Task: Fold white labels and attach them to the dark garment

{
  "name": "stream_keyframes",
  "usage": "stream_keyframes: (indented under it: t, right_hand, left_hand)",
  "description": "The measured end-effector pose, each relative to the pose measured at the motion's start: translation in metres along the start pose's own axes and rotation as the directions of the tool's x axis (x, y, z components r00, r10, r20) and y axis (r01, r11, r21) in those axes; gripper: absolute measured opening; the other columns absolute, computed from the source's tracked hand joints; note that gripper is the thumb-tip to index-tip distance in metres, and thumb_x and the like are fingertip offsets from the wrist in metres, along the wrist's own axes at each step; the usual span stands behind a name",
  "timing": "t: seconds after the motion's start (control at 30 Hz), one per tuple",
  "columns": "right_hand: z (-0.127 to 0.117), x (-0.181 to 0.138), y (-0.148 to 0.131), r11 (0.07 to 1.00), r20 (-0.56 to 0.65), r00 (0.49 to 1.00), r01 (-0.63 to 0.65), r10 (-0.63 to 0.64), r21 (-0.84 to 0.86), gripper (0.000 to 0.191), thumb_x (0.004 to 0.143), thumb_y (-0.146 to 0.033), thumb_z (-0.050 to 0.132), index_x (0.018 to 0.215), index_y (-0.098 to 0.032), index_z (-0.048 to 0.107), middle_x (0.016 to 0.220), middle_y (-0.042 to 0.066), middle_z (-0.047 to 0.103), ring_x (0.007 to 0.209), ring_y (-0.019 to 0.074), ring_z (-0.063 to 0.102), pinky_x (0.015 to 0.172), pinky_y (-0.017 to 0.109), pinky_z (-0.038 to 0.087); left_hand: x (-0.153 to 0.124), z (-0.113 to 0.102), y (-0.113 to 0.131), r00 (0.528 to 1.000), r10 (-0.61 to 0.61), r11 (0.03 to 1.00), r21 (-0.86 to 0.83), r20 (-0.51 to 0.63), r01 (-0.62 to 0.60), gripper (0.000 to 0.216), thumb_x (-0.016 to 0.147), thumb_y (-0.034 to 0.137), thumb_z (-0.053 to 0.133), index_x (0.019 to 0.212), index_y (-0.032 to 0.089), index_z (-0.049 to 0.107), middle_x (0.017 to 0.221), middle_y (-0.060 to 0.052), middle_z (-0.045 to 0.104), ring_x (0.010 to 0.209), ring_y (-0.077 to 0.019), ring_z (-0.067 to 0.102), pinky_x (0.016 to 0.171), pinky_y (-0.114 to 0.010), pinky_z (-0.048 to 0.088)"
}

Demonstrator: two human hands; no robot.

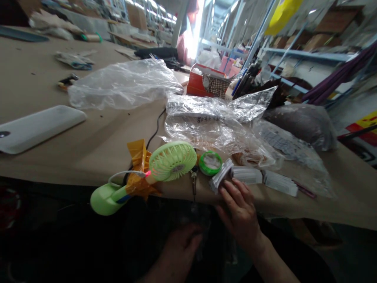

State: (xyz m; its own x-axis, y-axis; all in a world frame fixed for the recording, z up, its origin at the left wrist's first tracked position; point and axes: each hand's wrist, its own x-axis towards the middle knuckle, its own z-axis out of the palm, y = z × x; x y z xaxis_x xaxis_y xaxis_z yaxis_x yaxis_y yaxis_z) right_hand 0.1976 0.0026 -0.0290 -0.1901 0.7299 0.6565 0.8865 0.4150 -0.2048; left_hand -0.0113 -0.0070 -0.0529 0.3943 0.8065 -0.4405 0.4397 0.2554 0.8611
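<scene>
My right hand [240,214] reaches over the table's front edge. Its fingers are stretched out, with the tips against a tilted stack of small white paper labels [221,175], and its thumb stands apart. Two more label stacks [246,175] [280,183] lie to the right. Below the edge, in shadow, my left hand [184,241] has its fingers curled; a faint, see-through thing shows beside it, too dark to name. A green round tub [210,162] with whitish contents sits left of the tilted stack.
A light green fan [172,161] is fixed at the table edge with brown tape [138,173]. Clear plastic bags [126,84] [203,122] lie behind. A white oblong case [41,127] is at left, a red box [203,80] at the back. A purplish pen-like stick [306,190] lies right.
</scene>
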Motion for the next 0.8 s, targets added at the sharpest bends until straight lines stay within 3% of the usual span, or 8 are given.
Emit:
stream_keyframes:
  t: [0.23,0.4,0.47,0.53,0.6,0.63,0.7,0.8]
  right_hand:
    - [0.001,0.008,0.003,0.996,-0.090,0.996,0.002,0.006,0.089,0.006,0.095,-0.014,0.056,0.097,-0.016,0.061,0.111,0.005,0.061,0.115,0.0272,0.050,0.101,0.053,0.036]
    - [-0.011,0.008,0.004,0.981,-0.112,0.994,0.039,-0.018,0.189,0.009,0.092,-0.007,0.057,0.094,-0.015,0.061,0.105,0.006,0.062,0.109,0.0255,0.052,0.098,0.053,0.039]
    - [-0.016,0.002,-0.001,0.966,-0.095,0.994,0.068,-0.046,0.250,0.009,0.093,-0.007,0.055,0.096,-0.014,0.060,0.106,0.008,0.061,0.111,0.0259,0.051,0.097,0.051,0.039]
    - [-0.021,-0.007,-0.011,0.943,-0.057,0.994,0.103,-0.090,0.317,0.007,0.095,-0.009,0.053,0.096,-0.013,0.059,0.108,0.009,0.060,0.113,0.0264,0.050,0.098,0.050,0.040]
    - [-0.025,-0.016,-0.022,0.922,-0.018,0.991,0.131,-0.134,0.366,0.010,0.097,-0.011,0.049,0.095,-0.012,0.058,0.107,0.009,0.059,0.114,0.0259,0.050,0.099,0.048,0.039]
    - [-0.027,-0.019,-0.027,0.913,0.000,0.988,0.145,-0.157,0.383,0.012,0.098,-0.012,0.047,0.094,-0.013,0.058,0.105,0.008,0.059,0.113,0.0254,0.050,0.100,0.047,0.038]
    - [-0.030,-0.024,-0.031,0.901,0.026,0.981,0.167,-0.193,0.400,0.015,0.098,-0.012,0.043,0.094,-0.013,0.058,0.104,0.008,0.059,0.113,0.0245,0.050,0.101,0.045,0.037]
    - [-0.033,-0.022,-0.020,0.930,0.055,0.987,0.121,-0.149,0.346,0.019,0.096,-0.009,0.044,0.110,-0.012,0.056,0.113,0.009,0.057,0.117,0.0250,0.047,0.101,0.043,0.038]
  left_hand:
    - [-0.006,0.003,0.013,1.000,0.017,0.998,-0.067,-0.006,-0.017,0.023,0.082,0.025,0.051,0.085,0.018,0.072,0.085,-0.004,0.072,0.086,-0.0209,0.064,0.078,-0.027,0.045]
    - [0.000,0.005,0.032,0.999,-0.042,0.967,-0.253,-0.001,0.041,0.015,0.078,0.025,0.059,0.076,0.016,0.072,0.077,-0.004,0.070,0.079,-0.0193,0.062,0.074,-0.027,0.044]
    - [0.003,0.008,0.042,0.993,-0.096,0.862,-0.492,0.075,0.120,0.018,0.077,0.032,0.065,0.077,0.015,0.070,0.075,-0.005,0.069,0.076,-0.0189,0.062,0.071,-0.028,0.046]
    - [0.006,0.011,0.054,0.973,-0.094,0.647,-0.729,0.212,0.221,0.030,0.078,0.042,0.066,0.085,0.014,0.069,0.080,-0.007,0.068,0.073,-0.0178,0.062,0.068,-0.029,0.049]
    - [0.008,0.015,0.065,0.957,-0.042,0.469,-0.840,0.286,0.272,0.035,0.079,0.044,0.067,0.090,0.011,0.069,0.082,-0.007,0.067,0.068,-0.0134,0.061,0.065,-0.025,0.049]
    - [0.010,0.017,0.069,0.957,-0.036,0.424,-0.862,0.289,0.277,0.033,0.078,0.041,0.070,0.088,0.010,0.069,0.079,-0.006,0.067,0.064,-0.0111,0.059,0.061,-0.022,0.047]
    - [0.013,0.020,0.074,0.964,-0.055,0.401,-0.879,0.258,0.258,0.023,0.075,0.029,0.074,0.083,0.008,0.068,0.074,-0.005,0.066,0.062,-0.0089,0.059,0.057,-0.018,0.045]
    - [0.015,0.022,0.076,0.962,-0.156,0.458,-0.847,0.223,0.270,0.015,0.077,0.022,0.071,0.084,0.010,0.067,0.074,-0.006,0.068,0.062,-0.0115,0.062,0.056,-0.020,0.048]
